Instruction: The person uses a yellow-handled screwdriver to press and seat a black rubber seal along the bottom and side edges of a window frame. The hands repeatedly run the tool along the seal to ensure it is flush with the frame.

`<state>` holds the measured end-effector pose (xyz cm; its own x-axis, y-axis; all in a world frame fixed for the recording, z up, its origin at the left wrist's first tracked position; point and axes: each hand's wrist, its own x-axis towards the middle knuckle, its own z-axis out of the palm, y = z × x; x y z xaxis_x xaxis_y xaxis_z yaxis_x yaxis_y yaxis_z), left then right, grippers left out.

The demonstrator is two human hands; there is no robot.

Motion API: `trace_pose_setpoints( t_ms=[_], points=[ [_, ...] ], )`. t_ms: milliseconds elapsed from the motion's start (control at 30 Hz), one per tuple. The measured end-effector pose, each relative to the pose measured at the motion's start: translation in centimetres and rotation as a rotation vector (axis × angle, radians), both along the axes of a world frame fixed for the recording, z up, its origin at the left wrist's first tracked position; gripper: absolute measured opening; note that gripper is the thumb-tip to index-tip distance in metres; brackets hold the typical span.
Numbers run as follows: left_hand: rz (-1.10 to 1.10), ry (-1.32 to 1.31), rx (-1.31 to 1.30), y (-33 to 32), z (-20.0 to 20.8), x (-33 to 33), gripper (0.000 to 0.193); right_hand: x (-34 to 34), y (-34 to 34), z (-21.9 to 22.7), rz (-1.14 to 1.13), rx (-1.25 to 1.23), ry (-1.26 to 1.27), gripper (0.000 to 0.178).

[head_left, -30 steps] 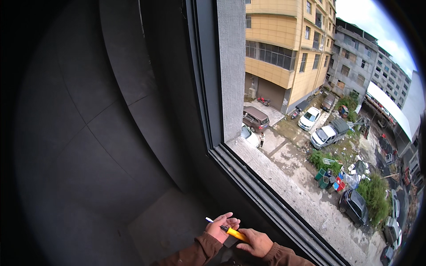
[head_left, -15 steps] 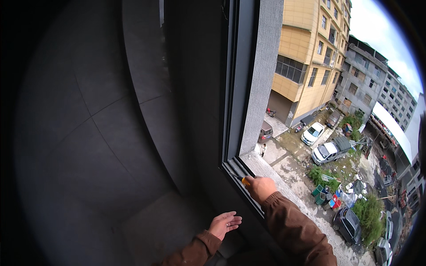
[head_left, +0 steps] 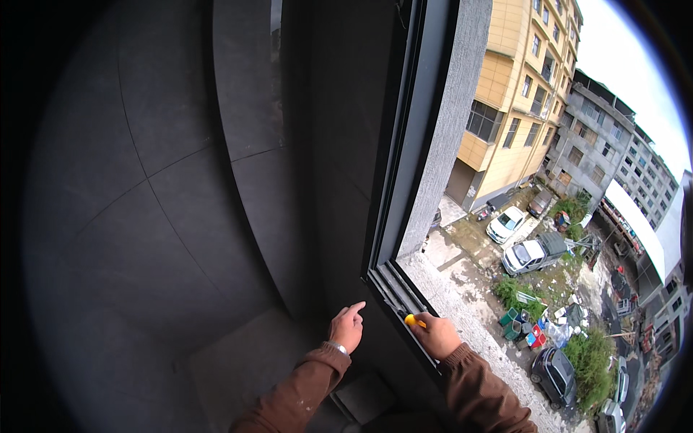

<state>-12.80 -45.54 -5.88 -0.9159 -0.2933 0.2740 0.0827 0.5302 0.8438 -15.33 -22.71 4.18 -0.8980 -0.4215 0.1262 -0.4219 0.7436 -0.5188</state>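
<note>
My right hand (head_left: pixel 436 336) is closed around a yellow-handled tool (head_left: pixel 411 320) over the bottom rail of a dark metal window frame (head_left: pixel 390 283). A short dark part of the tool points toward the frame's corner; its exact kind is too small to make out. My left hand (head_left: pixel 346 328) is raised on the indoor side of the rail, holding nothing. Its index finger stretches toward the frame without visibly touching it, and the other fingers are partly bent. Both arms wear brown sleeves, and a metal band circles my left wrist.
The frame's dark upright (head_left: pixel 404 137) rises from the corner. Beyond the rail lies a rough concrete ledge (head_left: pixel 462 307), with a long drop to a yard holding parked cars (head_left: pixel 559 375) and rubbish bins. Dark tiled walls (head_left: pixel 166 180) stand at the left.
My right hand has moved along the rail with the tool, away from the frame's corner. My left hand has risen nearer the frame, its index finger now pointing. The view has shifted slightly.
</note>
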Motion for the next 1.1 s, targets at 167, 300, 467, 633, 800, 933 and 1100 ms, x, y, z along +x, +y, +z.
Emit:
trace_pose_setpoints(
  t_ms=[167, 300, 467, 633, 800, 933, 1100],
  points=[
    [-0.110, -0.045, -0.414, -0.5, 3.6, -6.5, 0.042, 0.1, -0.6, -2.8, -0.093, -0.254, -0.252, 0.031],
    [-0.087, -0.080, -0.699, -0.3, 3.7, -7.8, 0.018, 1.0, -0.9, -2.6, -0.150, -0.326, -0.247, 0.031],
    [-0.190, -0.076, -0.795, -0.2, 3.9, -8.5, 0.016, -0.1, -2.0, -2.9, -0.145, -0.150, -0.053, 0.030],
    [-0.211, -0.066, -0.780, -0.2, 3.6, -9.1, 0.015, -0.5, -4.6, -4.0, -0.158, -0.023, 0.067, 0.027],
    [-0.235, 0.101, -0.675, -1.2, 3.5, -9.0, 0.008, 0.2, -4.7, -5.6, -0.077, 0.068, 0.317, 0.032],
    [-0.162, 0.205, -0.821, -2.3, 6.3, -5.3, 0.006, 3.5, -4.5, -4.2, 0.109, 0.216, 0.521, 0.042],
    [-0.101, 0.115, -0.747, -3.6, 5.9, -4.1, 0.010, 8.1, -1.3, -1.6, 0.112, 0.095, 0.237, 0.034]
  ],
)
